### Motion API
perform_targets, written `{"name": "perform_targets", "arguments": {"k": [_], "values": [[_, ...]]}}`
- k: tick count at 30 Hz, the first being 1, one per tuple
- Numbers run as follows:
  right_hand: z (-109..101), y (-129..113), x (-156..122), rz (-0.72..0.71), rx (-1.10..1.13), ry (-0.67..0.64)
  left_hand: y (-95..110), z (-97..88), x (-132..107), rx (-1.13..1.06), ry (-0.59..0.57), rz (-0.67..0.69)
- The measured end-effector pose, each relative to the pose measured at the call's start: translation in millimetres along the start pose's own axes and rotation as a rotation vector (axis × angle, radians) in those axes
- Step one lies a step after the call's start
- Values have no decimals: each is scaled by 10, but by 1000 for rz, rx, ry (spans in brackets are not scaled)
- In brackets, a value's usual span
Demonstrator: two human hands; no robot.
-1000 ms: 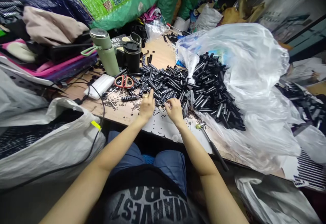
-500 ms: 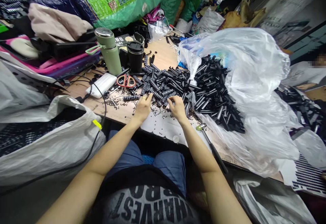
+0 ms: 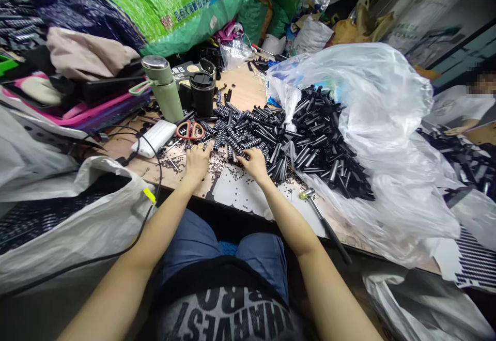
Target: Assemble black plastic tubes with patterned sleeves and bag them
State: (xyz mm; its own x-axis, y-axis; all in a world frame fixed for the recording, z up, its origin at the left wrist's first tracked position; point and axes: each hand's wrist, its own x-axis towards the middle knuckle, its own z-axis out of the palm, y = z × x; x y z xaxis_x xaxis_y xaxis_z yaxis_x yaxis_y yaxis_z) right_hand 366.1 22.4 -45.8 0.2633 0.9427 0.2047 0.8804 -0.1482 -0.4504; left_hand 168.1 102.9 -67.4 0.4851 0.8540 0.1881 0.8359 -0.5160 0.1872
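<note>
My left hand [image 3: 198,162] is down on the table just in front of the scissors, fingers curled; whatever is under them is hidden. At the near edge of a heap of black tubes with white dots [image 3: 234,137], my right hand [image 3: 254,164] has thumb and forefinger bent toward each other. Something dark shows between them, too small to make out. Many tiny dark rings [image 3: 220,168] lie scattered around both hands, partly on a white sheet [image 3: 234,190]. Plain black tubular parts [image 3: 321,144] form a larger pile to the right, spilling from a clear plastic bag [image 3: 387,119].
Red-handled scissors [image 3: 190,129], a white power bank [image 3: 155,138], a green flask [image 3: 165,90] and a black cup [image 3: 202,93] stand or lie at the left. A small hammer [image 3: 325,225] crosses the front edge. Another person's arm [image 3: 467,123] shows far right.
Both hands have moved left. My left hand now covers the spot where a single dotted tube lay. My right hand has shifted along the heap's near edge.
</note>
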Motion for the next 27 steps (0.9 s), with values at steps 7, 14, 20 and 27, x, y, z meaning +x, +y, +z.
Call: {"name": "perform_targets", "arguments": {"k": [7, 14, 20, 27], "values": [[-212, 114, -500, 156, 374, 59, 95, 83, -175, -251, 134, -6], [-256, 60, -850, 223, 455, -159, 785, -228, -389, -498, 138, 513], [-712, 173, -958, 192, 581, -430, 900, 41, -553, -604, -234, 764], [-681, 435, -493, 73, -161, 22, 1033, 76, -527, -1424, -168, 60]]}}
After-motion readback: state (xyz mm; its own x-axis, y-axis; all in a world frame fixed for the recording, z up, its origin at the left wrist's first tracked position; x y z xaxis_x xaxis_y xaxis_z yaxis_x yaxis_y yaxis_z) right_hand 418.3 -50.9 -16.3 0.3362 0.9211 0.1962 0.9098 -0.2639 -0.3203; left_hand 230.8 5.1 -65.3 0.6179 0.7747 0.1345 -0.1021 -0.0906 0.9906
